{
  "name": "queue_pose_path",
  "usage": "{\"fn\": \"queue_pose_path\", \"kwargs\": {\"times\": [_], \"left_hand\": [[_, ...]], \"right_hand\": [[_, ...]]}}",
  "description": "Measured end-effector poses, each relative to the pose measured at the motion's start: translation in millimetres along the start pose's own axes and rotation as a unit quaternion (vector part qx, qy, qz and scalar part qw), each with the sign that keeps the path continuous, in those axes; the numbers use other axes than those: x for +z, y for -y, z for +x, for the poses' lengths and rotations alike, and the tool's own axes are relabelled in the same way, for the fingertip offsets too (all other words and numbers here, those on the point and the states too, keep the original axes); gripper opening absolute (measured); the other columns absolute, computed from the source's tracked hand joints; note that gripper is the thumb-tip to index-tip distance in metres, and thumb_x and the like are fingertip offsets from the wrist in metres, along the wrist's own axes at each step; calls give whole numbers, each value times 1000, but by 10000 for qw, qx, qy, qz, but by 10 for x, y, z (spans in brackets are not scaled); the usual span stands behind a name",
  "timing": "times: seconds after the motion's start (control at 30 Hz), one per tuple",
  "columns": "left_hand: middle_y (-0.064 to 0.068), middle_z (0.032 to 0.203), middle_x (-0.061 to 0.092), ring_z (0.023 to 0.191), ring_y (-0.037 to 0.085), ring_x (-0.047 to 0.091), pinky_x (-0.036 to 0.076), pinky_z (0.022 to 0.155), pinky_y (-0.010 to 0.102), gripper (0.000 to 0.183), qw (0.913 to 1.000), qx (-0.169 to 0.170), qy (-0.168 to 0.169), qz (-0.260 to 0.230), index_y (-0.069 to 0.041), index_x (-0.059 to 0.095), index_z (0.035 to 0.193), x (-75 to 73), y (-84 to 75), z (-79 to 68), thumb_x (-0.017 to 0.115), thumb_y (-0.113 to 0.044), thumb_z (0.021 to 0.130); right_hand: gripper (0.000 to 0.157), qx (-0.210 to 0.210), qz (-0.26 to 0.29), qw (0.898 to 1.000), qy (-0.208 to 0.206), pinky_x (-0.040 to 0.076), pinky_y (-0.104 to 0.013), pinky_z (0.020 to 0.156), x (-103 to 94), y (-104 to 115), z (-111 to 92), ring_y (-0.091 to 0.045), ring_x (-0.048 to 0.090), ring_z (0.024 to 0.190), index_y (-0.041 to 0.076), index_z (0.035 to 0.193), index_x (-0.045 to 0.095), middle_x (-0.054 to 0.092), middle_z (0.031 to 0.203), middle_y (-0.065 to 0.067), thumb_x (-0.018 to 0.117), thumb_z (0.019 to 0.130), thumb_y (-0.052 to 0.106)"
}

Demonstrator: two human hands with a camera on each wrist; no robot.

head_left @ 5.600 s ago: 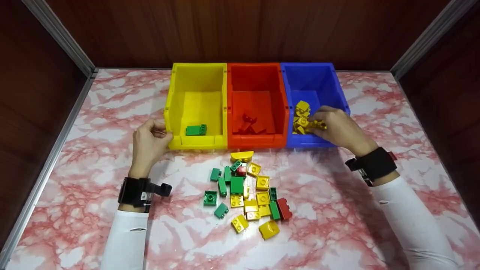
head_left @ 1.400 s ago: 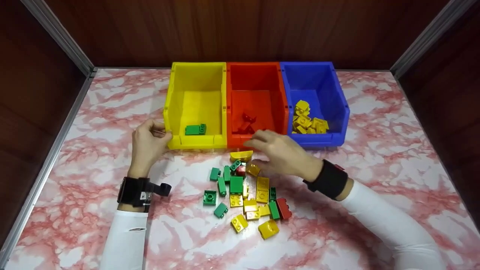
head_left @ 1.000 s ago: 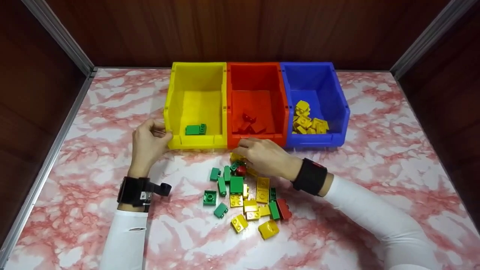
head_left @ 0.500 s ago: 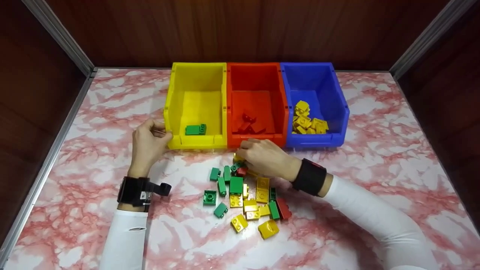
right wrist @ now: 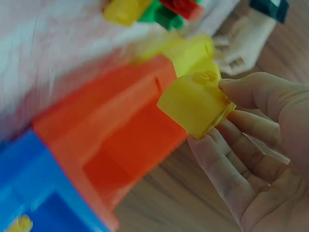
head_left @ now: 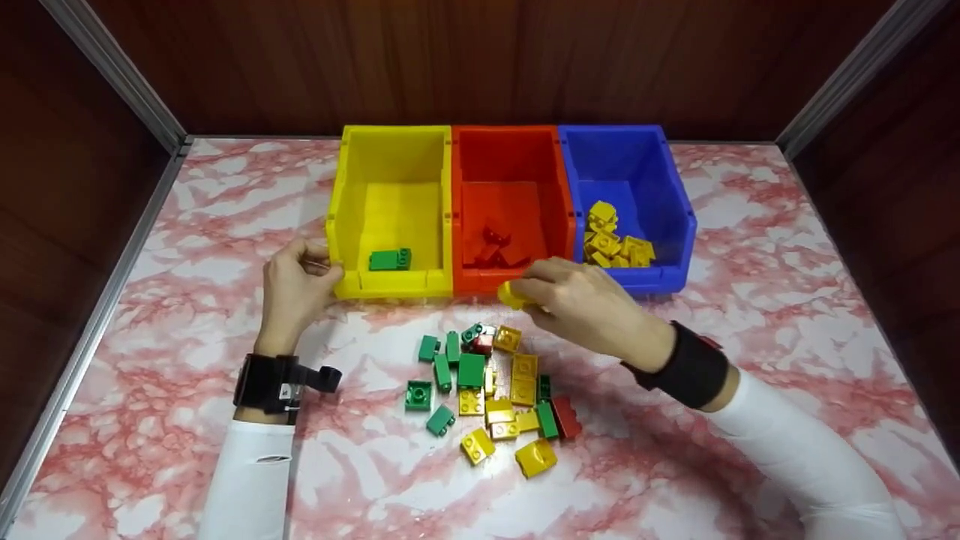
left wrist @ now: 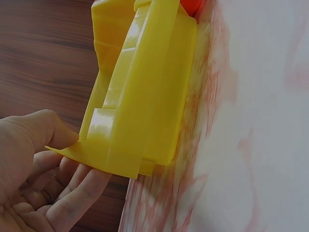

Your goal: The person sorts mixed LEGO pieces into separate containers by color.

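Observation:
My left hand (head_left: 297, 292) pinches the front left corner of the yellow bin (head_left: 394, 283), thumb on the inner side and fingers beneath the flange in the left wrist view. In my right hand (head_left: 600, 304), between thumb and fingertips, is a yellow curved toy brick (right wrist: 195, 106) with studs on one end. In the head view that hand hovers at the front of the red bin (head_left: 517, 202). The blue bin (head_left: 630, 281) holds several yellow bricks (head_left: 619, 244). Green bricks (head_left: 390, 259) lie in the yellow bin, and red bricks (head_left: 499, 244) in the red one.
A loose pile of green bricks (head_left: 472, 370), yellow bricks (head_left: 523, 367) and red bricks (head_left: 566, 418) is spread over the marbled table (head_left: 360, 480) before the bins. A dark wood panel (head_left: 480, 60) rises behind the bins, with side panels left and right.
My right hand went from the blue bin to the pile, picked up the yellow curved brick from its far end, and has lifted it rightward. The left hand keeps its grip on the yellow bin.

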State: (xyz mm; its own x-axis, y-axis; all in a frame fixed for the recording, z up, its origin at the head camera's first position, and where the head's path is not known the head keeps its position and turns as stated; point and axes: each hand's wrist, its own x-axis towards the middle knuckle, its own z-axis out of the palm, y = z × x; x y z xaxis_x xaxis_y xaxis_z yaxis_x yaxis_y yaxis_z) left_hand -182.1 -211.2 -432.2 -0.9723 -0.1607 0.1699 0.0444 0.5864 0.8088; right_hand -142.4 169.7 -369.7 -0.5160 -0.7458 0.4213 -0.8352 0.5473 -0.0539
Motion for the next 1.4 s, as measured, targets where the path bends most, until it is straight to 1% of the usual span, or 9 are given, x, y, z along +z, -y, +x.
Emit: {"fn": "queue_pose_path", "kwargs": {"times": [0.33, 0.43, 0.53, 0.7, 0.83, 0.93, 1.07, 1.2, 1.4], "left_hand": [[21, 104, 75, 91, 29, 70, 47, 72, 6, 18, 9999, 98, -88, -25, 3, 70, 105, 4, 14, 3, 70, -7, 91], [21, 103, 75, 90, 30, 71, 47, 70, 5, 17, 9998, 134, -122, -15, 3, 70, 105, 12, 29, 5, 70, -7, 91], [21, 103, 75, 91, 30, 71, 47, 71, 6, 17, 9999, 81, -100, -2, 2, 70, 105, 14, 28, 4, 71, -8, 92], [21, 105, 75, 93, 30, 72, 47, 71, 7, 18, 10000, 28, -77, -22, 3, 70, 106, 17, 16, 6, 70, -8, 91], [21, 105, 75, 92, 30, 72, 48, 70, 6, 18, 10000, 13, -82, -47, 3, 70, 106, 15, 14, 7, 71, -8, 91], [21, 105, 75, 92, 30, 71, 48, 70, 7, 18, 10000, 22, -72, -47, 3, 70, 106, 11, 17, 8, 70, -8, 91], [21, 105, 75, 92, 29, 71, 48, 71, 7, 18, 10000, 5, -69, -36, 2, 70, 106, -1, 15, 2, 71, -9, 92], [21, 105, 75, 92, 30, 71, 48, 71, 7, 19, 9999, -56, -66, -51, 2, 70, 107, -5, 12, -5, 71, -10, 92], [21, 105, 75, 92, 30, 71, 47, 70, 7, 19, 10000, -15, -58, 2, 3, 70, 107, 1, 10, 4, 71, -10, 92]], "right_hand": [[31, 892, -42, 9952, -392, 66, -41, 71, -452, -338, -175, -33, 75, 85, -4, 110, 78, 77, 100, -22, 88, 81, 3], [29, 1320, 28, 9903, -430, 65, -40, 67, -519, -471, -207, -30, 74, 79, -4, 108, 78, 76, 97, -21, 88, 81, 3], [24, 1865, 123, 9811, -500, 61, -36, 62, -534, -613, -236, -27, 71, 75, -3, 103, 78, 75, 92, -18, 87, 82, 4], [17, 2579, 274, 9644, -522, 56, -32, 65, -464, -862, -290, -30, 73, 76, -3, 99, 78, 76, 91, -19, 83, 84, 3], [16, 2829, 534, 9573, -253, 59, -41, 69, -349, -1021, -314, -33, 76, 80, -4, 97, 78, 79, 95, -21, 82, 84, 3], [14, 2979, 763, 9516, 0, 61, -42, 69, -252, -1089, -312, -33, 77, 81, -4, 95, 78, 80, 97, -21, 81, 84, 4], [10, 3059, 881, 9477, 226, 61, -43, 68, -117, -1132, -284, -33, 77, 80, -2, 92, 78, 80, 97, -20, 81, 84, 4], [8, 3078, 895, 9465, 381, 61, -51, 70, -3, -1148, -259, -36, 77, 84, 0, 90, 80, 81, 93, -19, 81, 84, 6], [4, 3053, 762, 9481, 456, 56, -40, 61, 96, -1143, -261, -28, 71, 71, 4, 82, 79, 77, 80, -11, 77, 85, 6]]}}
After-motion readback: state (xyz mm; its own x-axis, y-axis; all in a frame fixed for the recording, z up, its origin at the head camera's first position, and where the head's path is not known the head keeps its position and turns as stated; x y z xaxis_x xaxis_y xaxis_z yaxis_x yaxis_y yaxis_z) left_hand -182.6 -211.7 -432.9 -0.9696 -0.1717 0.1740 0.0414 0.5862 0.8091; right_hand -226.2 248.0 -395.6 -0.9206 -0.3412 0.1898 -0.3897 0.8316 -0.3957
